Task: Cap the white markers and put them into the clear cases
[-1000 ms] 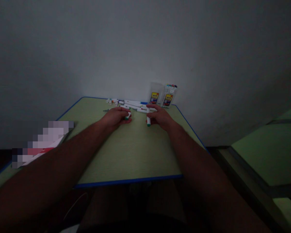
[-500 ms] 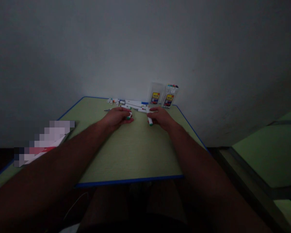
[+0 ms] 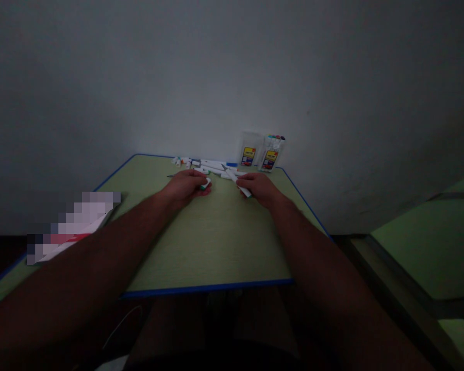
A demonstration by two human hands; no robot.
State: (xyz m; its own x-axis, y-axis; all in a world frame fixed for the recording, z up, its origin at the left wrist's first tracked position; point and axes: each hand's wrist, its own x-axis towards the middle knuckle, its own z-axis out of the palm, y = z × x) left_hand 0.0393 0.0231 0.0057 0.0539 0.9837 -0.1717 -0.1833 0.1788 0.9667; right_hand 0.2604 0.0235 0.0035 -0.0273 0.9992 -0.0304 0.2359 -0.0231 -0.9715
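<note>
While both arms stretch toward the far edge of the surface (image 3: 216, 242), I read the scene from the left: some papers (image 3: 75, 226) lie at the left edge, partly blurred out. My left hand (image 3: 183, 186) is curled loosely, palm down, over a small green-ended piece (image 3: 204, 184), perhaps a cap or short marker; I cannot tell whether the fingers truly pinch it. Behind the hands, loose white markers (image 3: 209, 166) lie scattered along the far edge. My right hand (image 3: 260, 188) is closed around a white marker (image 3: 243, 189) that lies tilted, its green tip pointing toward me. At the far right corner two clear marker packs (image 3: 260, 152) stand upright against the wall. I judge the marker light, stiff and smooth, apt to roll, so mid-barrel is the place to grip it.
</note>
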